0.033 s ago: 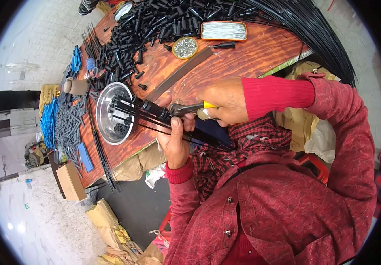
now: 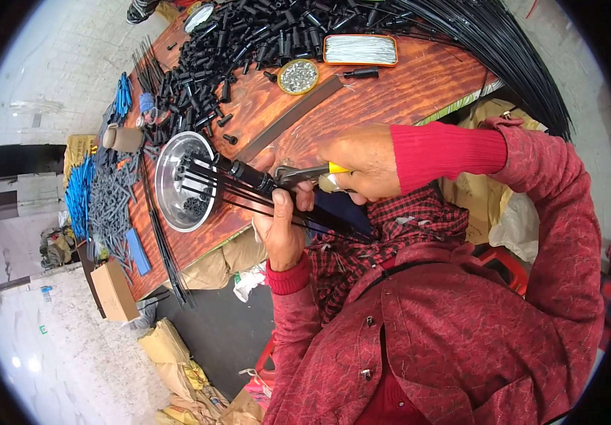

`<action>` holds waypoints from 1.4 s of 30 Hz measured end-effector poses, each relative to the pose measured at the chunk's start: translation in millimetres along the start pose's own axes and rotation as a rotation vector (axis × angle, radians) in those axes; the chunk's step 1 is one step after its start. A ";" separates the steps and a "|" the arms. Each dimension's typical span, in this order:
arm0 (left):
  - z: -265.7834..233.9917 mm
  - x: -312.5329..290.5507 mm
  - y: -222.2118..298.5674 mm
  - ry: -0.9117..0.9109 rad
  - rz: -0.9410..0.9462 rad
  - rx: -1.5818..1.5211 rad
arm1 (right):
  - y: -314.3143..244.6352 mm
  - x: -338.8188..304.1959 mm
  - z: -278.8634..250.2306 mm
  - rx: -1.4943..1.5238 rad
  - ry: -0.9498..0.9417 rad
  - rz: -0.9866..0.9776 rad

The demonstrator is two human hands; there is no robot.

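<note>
My right hand (image 2: 363, 161) is wrapped round a pair of pliers (image 2: 309, 173) with yellow on the handles. The metal jaws meet a black cylindrical fitting (image 2: 247, 173) beside my left fingers; the exact point of contact is hidden. My left hand (image 2: 284, 230) is closed round a bundle of thin black rods (image 2: 245, 196), its thumb near the plier jaws. The rods slant from my lap up to the left, their far ends over a clear plastic bowl (image 2: 159, 195) holding small dark parts.
Black tubular parts (image 2: 249, 35) are heaped across the wooden table (image 2: 390, 92). A round dish of small metal pieces (image 2: 298, 76), an orange-rimmed tray of thin pale wires (image 2: 360, 49) and a brown bar (image 2: 291, 117) lie nearer. Grey plugs (image 2: 111, 205) and long black rods (image 2: 482, 42) flank them.
</note>
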State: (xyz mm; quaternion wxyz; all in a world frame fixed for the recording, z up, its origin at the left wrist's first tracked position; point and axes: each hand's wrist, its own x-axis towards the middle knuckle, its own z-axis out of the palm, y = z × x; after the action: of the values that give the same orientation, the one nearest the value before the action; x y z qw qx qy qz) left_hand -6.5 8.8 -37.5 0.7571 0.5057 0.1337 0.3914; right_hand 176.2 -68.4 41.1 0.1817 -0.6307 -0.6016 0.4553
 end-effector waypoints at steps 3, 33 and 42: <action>-3.4 2.6 -0.7 -0.037 0.025 -0.052 | 2.3 -1.1 -1.6 -0.006 0.005 -0.056; 9.3 4.6 2.4 0.070 0.083 0.152 | -9.4 -5.1 -13.5 -0.006 -0.107 0.026; 18.1 3.3 -2.0 0.163 0.164 0.198 | -17.4 -4.3 -12.9 -0.305 0.016 0.010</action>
State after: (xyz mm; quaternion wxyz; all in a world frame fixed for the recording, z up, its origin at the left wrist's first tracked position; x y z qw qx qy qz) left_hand 7.4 -1.1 -30.4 0.6558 0.5537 0.1909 0.4764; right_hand 176.7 -64.6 62.9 0.0861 -0.6577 -0.6591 0.3543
